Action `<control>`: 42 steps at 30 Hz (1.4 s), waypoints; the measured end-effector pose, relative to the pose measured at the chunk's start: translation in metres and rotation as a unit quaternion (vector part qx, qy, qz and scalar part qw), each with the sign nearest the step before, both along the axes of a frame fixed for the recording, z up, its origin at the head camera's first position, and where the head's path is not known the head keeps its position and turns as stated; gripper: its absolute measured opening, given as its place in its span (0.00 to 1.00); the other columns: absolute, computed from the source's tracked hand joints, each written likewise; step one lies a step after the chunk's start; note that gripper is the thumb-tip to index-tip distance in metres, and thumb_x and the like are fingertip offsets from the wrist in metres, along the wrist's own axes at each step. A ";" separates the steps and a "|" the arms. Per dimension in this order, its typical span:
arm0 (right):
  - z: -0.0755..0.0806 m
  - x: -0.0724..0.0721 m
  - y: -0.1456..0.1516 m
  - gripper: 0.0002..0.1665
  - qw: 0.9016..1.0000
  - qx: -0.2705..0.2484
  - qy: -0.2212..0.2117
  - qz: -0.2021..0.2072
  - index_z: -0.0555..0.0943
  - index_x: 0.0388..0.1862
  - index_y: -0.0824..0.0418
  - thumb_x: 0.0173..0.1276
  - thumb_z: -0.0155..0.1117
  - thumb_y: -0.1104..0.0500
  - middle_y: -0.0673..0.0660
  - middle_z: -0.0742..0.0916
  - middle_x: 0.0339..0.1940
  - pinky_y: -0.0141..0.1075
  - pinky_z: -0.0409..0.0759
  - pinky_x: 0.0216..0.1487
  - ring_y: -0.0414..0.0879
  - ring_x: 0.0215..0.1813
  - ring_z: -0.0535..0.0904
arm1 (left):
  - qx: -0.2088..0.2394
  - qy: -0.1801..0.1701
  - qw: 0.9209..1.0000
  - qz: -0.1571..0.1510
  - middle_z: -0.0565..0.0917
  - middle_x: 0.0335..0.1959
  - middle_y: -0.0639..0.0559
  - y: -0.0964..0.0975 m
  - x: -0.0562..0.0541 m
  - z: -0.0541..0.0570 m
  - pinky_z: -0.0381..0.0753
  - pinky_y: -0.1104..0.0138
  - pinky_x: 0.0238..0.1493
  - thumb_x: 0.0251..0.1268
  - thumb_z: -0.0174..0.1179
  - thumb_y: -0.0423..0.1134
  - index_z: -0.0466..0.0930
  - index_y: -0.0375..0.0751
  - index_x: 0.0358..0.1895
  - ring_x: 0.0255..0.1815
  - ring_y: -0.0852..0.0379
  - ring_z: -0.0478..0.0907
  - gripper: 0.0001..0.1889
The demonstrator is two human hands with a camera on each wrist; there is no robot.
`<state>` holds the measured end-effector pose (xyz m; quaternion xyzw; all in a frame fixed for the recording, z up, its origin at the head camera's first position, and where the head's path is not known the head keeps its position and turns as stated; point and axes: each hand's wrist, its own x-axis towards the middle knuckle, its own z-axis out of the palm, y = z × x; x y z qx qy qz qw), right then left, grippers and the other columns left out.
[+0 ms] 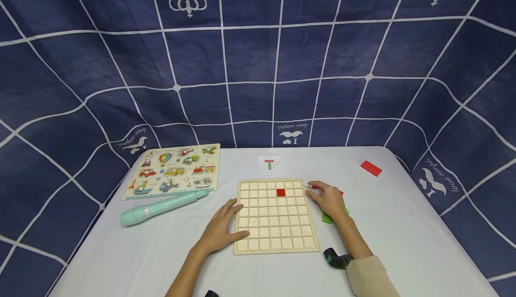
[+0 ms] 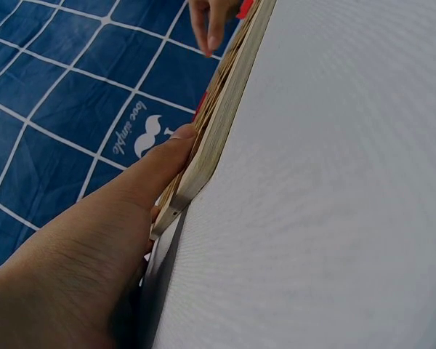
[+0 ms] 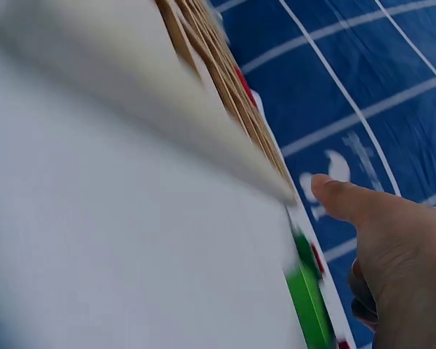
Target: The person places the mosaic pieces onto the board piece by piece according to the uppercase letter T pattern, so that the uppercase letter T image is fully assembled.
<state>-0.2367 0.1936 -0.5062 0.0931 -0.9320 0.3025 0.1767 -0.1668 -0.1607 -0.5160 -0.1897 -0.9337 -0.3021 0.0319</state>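
A wooden grid board (image 1: 276, 221) lies on the white table, with one red square tile (image 1: 281, 192) in a cell near its top. My left hand (image 1: 221, 229) rests on the board's left edge, thumb and fingertips spread over the rim; in the left wrist view the thumb presses the top face. Just off the board's upper right edge is my right hand (image 1: 328, 198), thumb and forefinger apart with nothing between them. Partly hidden beneath it are red pieces (image 1: 341, 193) and green pieces (image 1: 327, 218). In the right wrist view a green piece (image 3: 309, 305) shows beyond the board's corner.
Behind the board lies a small pattern card (image 1: 262, 165) with a red and green T. A red piece (image 1: 371, 168) sits far right. To the left are a picture puzzle (image 1: 171, 171) and a turquoise wand-shaped object (image 1: 165, 205). A grid-patterned cloth (image 1: 250, 59) hangs behind.
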 end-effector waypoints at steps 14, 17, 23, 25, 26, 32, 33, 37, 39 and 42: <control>-0.004 0.024 0.082 0.18 0.995 0.022 0.016 -0.092 0.84 0.43 0.59 0.54 0.72 0.53 0.47 0.64 0.08 0.33 0.54 0.16 0.41 0.15 0.56 | -0.001 0.000 1.000 0.003 0.57 0.71 0.49 0.000 0.000 -0.001 0.58 0.47 0.63 0.45 0.61 0.68 0.64 0.48 0.67 0.70 0.45 0.53 0.45; -0.004 0.025 0.085 0.19 0.996 0.023 0.016 -0.087 0.84 0.43 0.59 0.55 0.71 0.52 0.47 0.63 0.09 0.33 0.54 0.16 0.41 0.15 0.56 | -0.001 -0.002 1.000 0.004 0.57 0.71 0.49 0.000 0.000 -0.002 0.58 0.47 0.63 0.45 0.61 0.68 0.64 0.49 0.67 0.70 0.45 0.53 0.45; -0.005 0.025 0.085 0.19 0.996 0.022 0.004 -0.089 0.84 0.44 0.59 0.55 0.71 0.52 0.47 0.63 0.08 0.33 0.54 0.16 0.42 0.15 0.56 | -0.004 -0.004 1.000 0.004 0.56 0.71 0.49 0.000 0.000 -0.001 0.58 0.47 0.63 0.46 0.60 0.69 0.64 0.50 0.67 0.70 0.45 0.53 0.45; -0.005 0.025 0.084 0.19 0.996 0.021 -0.001 -0.091 0.84 0.44 0.59 0.55 0.71 0.52 0.48 0.64 0.08 0.33 0.55 0.16 0.42 0.15 0.56 | -0.004 -0.004 1.000 0.003 0.57 0.71 0.49 0.000 0.000 0.000 0.59 0.47 0.63 0.46 0.61 0.68 0.64 0.49 0.67 0.70 0.45 0.53 0.44; -0.005 0.025 0.084 0.19 0.996 0.020 -0.003 -0.092 0.83 0.44 0.59 0.55 0.71 0.52 0.48 0.64 0.08 0.33 0.55 0.16 0.43 0.15 0.57 | -0.004 -0.003 1.000 0.003 0.57 0.71 0.49 0.000 0.000 0.000 0.59 0.47 0.63 0.46 0.61 0.68 0.64 0.49 0.66 0.70 0.45 0.53 0.44; -0.007 0.025 0.084 0.20 0.996 0.016 -0.011 -0.091 0.83 0.45 0.60 0.55 0.71 0.53 0.48 0.65 0.09 0.33 0.56 0.16 0.43 0.15 0.58 | -0.006 -0.001 1.000 0.001 0.57 0.71 0.49 0.000 0.000 0.001 0.59 0.48 0.63 0.46 0.62 0.67 0.64 0.49 0.66 0.70 0.45 0.53 0.44; -0.008 0.025 0.084 0.20 0.996 0.014 -0.011 -0.089 0.83 0.45 0.60 0.55 0.71 0.53 0.48 0.65 0.09 0.33 0.56 0.16 0.43 0.15 0.58 | -0.007 -0.001 1.000 0.001 0.57 0.71 0.49 0.000 0.000 0.001 0.59 0.48 0.63 0.46 0.62 0.67 0.64 0.49 0.66 0.70 0.45 0.53 0.44; -0.010 0.025 0.085 0.21 0.996 0.013 -0.007 -0.086 0.83 0.45 0.60 0.54 0.72 0.53 0.48 0.65 0.08 0.33 0.56 0.15 0.42 0.15 0.58 | -0.004 -0.002 1.000 0.000 0.57 0.71 0.49 0.000 0.000 0.001 0.59 0.48 0.63 0.46 0.62 0.67 0.64 0.48 0.67 0.70 0.45 0.53 0.44; -0.012 0.024 0.085 0.21 0.996 0.013 -0.008 -0.086 0.83 0.45 0.60 0.53 0.73 0.52 0.48 0.66 0.08 0.33 0.56 0.15 0.42 0.15 0.58 | -0.002 -0.002 1.000 0.000 0.57 0.71 0.49 0.000 0.000 0.001 0.58 0.47 0.63 0.46 0.62 0.67 0.64 0.48 0.67 0.70 0.45 0.53 0.44; -0.012 0.025 0.085 0.23 0.996 0.014 -0.016 -0.089 0.83 0.46 0.60 0.53 0.72 0.52 0.48 0.66 0.09 0.33 0.56 0.16 0.42 0.15 0.58 | -0.002 -0.004 1.000 0.001 0.57 0.71 0.49 0.000 0.000 0.001 0.58 0.47 0.63 0.46 0.62 0.67 0.64 0.48 0.67 0.70 0.45 0.53 0.44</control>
